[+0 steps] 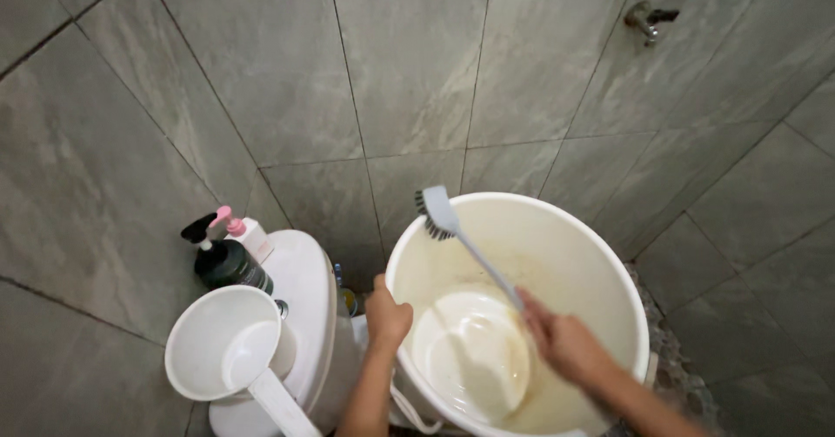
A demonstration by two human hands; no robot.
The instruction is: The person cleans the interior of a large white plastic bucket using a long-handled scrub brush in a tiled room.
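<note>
A large white bucket [600, 263] stands tilted toward me, its inside stained yellowish. My left hand [385, 315] grips its rim on the left side. My right hand [564, 341] reaches inside the bucket and holds the handle of a grey long-handled brush [444, 215]. The brush's bristled head rests against the far-left upper rim of the bucket.
Left of the bucket stands a white toilet tank [304, 289] with a white water scoop [222, 350] on its lid. A dark pump bottle [226, 263] and a white bottle with a pink pump [248, 233] stand behind it. Grey tiled walls surround; a metal tap [645, 18] sits upper right.
</note>
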